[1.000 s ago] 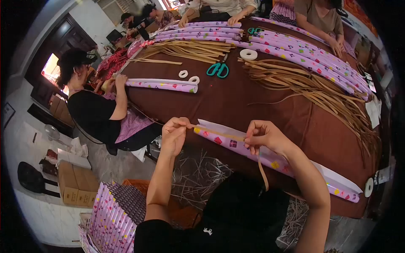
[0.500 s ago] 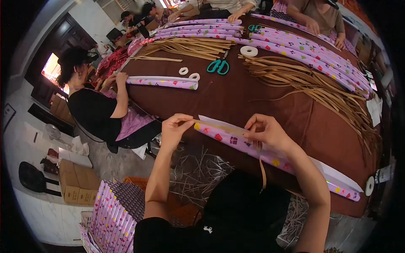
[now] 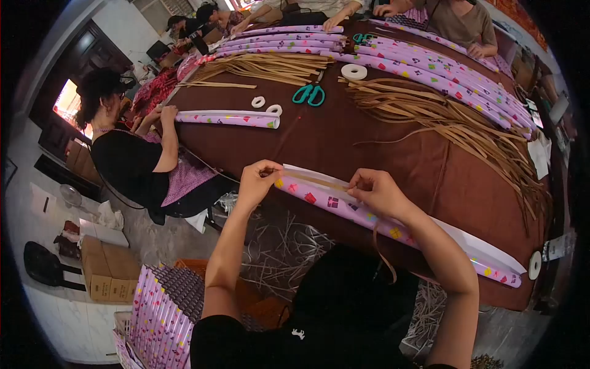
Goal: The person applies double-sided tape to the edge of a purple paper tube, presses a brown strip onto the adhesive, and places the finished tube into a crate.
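Observation:
A roll of pink-purple printed wrapping paper (image 3: 347, 210) lies slantwise along the near table edge, its white inner side (image 3: 458, 237) showing along a loose flap. A thin brown strip (image 3: 318, 180) runs along the flap between my hands. My left hand (image 3: 257, 184) pinches one end of it at the roll's far-left end. Closed on the same strip is my right hand (image 3: 380, 192), near the roll's middle. The strip's tail (image 3: 383, 253) dangles below that hand, in front of the dark clothing.
On the brown tablecloth (image 3: 319, 135) lie teal scissors (image 3: 308, 95), white tape rolls (image 3: 354, 72), bundled brown strips (image 3: 424, 111) and stacked paper rolls (image 3: 430, 71). A co-worker at left handles another roll (image 3: 227, 119). A crate of finished rolls (image 3: 157, 320) stands lower left.
The view has shifted slightly, moving the table things left in the picture. My right hand has drawn the strip straighter along the flap; its hanging tail has swung.

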`<state>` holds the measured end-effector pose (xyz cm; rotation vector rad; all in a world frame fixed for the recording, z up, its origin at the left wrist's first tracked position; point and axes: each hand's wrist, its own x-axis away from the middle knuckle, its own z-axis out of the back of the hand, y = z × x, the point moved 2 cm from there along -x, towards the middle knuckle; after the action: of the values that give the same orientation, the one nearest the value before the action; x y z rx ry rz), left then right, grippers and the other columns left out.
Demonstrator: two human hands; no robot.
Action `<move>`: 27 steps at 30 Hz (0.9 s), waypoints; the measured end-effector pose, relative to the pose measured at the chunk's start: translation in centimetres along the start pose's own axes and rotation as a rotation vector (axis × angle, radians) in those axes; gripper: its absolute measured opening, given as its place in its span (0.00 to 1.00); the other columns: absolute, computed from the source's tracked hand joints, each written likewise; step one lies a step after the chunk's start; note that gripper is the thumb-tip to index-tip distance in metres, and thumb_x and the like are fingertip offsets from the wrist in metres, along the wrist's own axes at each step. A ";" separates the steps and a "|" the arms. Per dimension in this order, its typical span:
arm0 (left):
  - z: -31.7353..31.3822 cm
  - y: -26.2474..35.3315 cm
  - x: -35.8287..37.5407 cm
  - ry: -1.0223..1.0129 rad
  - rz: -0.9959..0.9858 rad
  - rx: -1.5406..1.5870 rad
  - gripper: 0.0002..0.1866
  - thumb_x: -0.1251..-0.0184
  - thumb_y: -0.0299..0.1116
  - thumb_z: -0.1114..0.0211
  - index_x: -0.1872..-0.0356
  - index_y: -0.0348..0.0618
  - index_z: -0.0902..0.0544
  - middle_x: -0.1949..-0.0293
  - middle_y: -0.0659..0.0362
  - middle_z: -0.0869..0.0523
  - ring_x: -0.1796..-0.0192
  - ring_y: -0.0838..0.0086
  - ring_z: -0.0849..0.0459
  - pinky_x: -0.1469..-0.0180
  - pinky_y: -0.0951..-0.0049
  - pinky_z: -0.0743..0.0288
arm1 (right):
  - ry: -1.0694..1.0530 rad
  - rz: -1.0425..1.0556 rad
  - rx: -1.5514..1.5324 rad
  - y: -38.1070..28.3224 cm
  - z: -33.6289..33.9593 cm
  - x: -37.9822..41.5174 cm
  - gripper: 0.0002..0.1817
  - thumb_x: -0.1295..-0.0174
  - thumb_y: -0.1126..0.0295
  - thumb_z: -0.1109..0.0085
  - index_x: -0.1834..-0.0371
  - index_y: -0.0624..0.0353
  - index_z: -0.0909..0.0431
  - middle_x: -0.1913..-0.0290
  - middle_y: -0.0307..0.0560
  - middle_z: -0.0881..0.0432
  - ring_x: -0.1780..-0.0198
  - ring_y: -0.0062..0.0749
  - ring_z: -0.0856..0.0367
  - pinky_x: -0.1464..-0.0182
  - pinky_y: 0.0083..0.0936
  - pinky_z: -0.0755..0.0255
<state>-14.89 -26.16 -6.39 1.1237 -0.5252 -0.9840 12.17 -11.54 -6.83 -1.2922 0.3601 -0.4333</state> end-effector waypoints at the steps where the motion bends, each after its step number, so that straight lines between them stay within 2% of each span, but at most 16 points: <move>1: 0.0 -0.1 -0.2 0.000 0.000 0.000 0.04 0.38 0.21 0.30 0.63 0.36 0.14 0.68 0.62 0.14 0.66 0.82 0.19 0.63 0.80 0.26 | 0.000 -0.001 0.000 -0.2 0.0 0.0 0.04 0.37 0.76 0.37 0.63 0.62 0.22 0.75 0.35 0.21 0.73 0.13 0.27 0.71 0.16 0.33; 3: -0.2 -0.2 -0.5 -0.002 -0.001 -0.022 0.06 0.39 0.20 0.31 0.61 0.36 0.16 0.69 0.62 0.15 0.66 0.82 0.20 0.62 0.80 0.26 | 0.012 -0.067 -0.014 -0.8 0.0 0.0 0.03 0.37 0.76 0.38 0.62 0.63 0.22 0.74 0.35 0.21 0.72 0.13 0.26 0.71 0.16 0.32; 13: -1.2 -1.2 -1.6 0.028 0.005 -0.077 0.11 0.43 0.17 0.31 0.61 0.38 0.22 0.70 0.61 0.16 0.67 0.82 0.20 0.63 0.81 0.27 | 0.034 -0.024 0.086 -0.5 -0.1 0.0 0.04 0.39 0.77 0.39 0.61 0.63 0.19 0.75 0.36 0.22 0.72 0.14 0.26 0.70 0.16 0.31; 16: -1.3 -1.3 -1.9 0.035 0.001 -0.077 0.11 0.43 0.16 0.32 0.61 0.38 0.22 0.70 0.61 0.17 0.68 0.82 0.20 0.63 0.80 0.27 | 0.062 -0.013 0.220 -0.5 -0.3 0.0 0.09 0.41 0.77 0.39 0.58 0.64 0.16 0.72 0.41 0.17 0.70 0.19 0.22 0.65 0.20 0.26; 18: -1.4 -1.3 -2.2 0.046 0.027 -0.161 0.11 0.43 0.16 0.33 0.62 0.38 0.23 0.70 0.61 0.17 0.67 0.82 0.20 0.63 0.80 0.27 | 0.078 0.033 0.286 -0.3 -0.4 -0.1 0.12 0.43 0.76 0.39 0.56 0.62 0.14 0.67 0.48 0.13 0.66 0.28 0.16 0.59 0.25 0.23; 19: -1.5 -1.2 -2.3 0.044 0.028 -0.159 0.11 0.43 0.16 0.33 0.62 0.38 0.23 0.70 0.61 0.17 0.67 0.82 0.20 0.63 0.80 0.27 | 0.079 0.031 0.287 -0.4 -0.4 -0.1 0.12 0.43 0.76 0.39 0.56 0.62 0.14 0.67 0.48 0.13 0.66 0.28 0.16 0.59 0.25 0.23; 21: -1.7 -0.9 -2.4 0.057 0.024 -0.216 0.11 0.44 0.17 0.32 0.63 0.38 0.24 0.71 0.61 0.17 0.67 0.82 0.20 0.63 0.79 0.27 | 0.081 0.031 0.342 -0.8 -0.3 -0.1 0.12 0.43 0.74 0.39 0.57 0.61 0.13 0.63 0.52 0.12 0.62 0.35 0.13 0.55 0.28 0.22; 22: -1.8 -0.7 -2.4 0.054 0.023 -0.214 0.11 0.44 0.17 0.32 0.63 0.38 0.24 0.71 0.61 0.17 0.67 0.82 0.20 0.63 0.79 0.27 | 0.084 0.028 0.343 -0.8 -0.3 -0.1 0.12 0.43 0.74 0.39 0.57 0.61 0.13 0.63 0.52 0.12 0.62 0.35 0.13 0.55 0.28 0.22; 24: -1.9 -0.2 -2.4 0.064 0.042 -0.291 0.12 0.45 0.17 0.31 0.63 0.39 0.25 0.71 0.60 0.18 0.67 0.81 0.20 0.64 0.78 0.26 | 0.091 0.023 0.370 -0.6 -0.4 -0.2 0.11 0.45 0.70 0.38 0.59 0.57 0.12 0.63 0.54 0.12 0.60 0.45 0.13 0.54 0.35 0.21; 27: -1.9 0.0 -2.4 0.066 0.004 -0.370 0.13 0.46 0.18 0.31 0.63 0.39 0.26 0.72 0.59 0.18 0.68 0.80 0.20 0.64 0.76 0.26 | 0.090 0.022 0.390 -1.1 -0.4 -0.2 0.11 0.45 0.71 0.39 0.60 0.58 0.12 0.64 0.54 0.13 0.61 0.46 0.13 0.54 0.36 0.21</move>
<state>-14.64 -23.14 -6.80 0.8195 -0.2761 -0.9892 11.70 -12.07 -5.89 -0.8908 0.3453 -0.5159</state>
